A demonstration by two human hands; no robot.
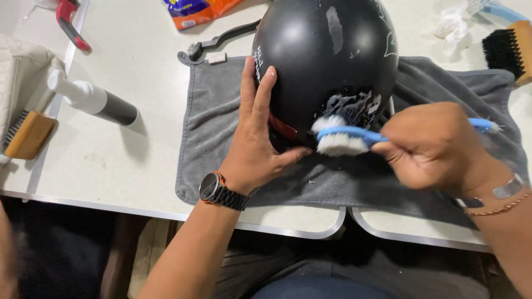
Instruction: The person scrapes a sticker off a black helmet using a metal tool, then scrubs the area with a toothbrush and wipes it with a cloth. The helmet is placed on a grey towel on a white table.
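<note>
A glossy black helmet (327,50) rests on a grey towel (213,116) spread over the white table. My left hand (256,135), with a dark watch on its wrist, lies flat against the helmet's left side, fingers pointing up. My right hand (435,147) grips a blue-handled brush (346,138) with white bristles. The bristles press against the helmet's lower front, where white foam (354,105) is smeared.
A white and black spray bottle (94,99) lies to the left beside a wooden brush (27,133). A black-bristled wooden brush (507,50) sits at the right. An orange packet (199,11), a black brush (221,41) and a red-handled tool (69,22) lie at the back.
</note>
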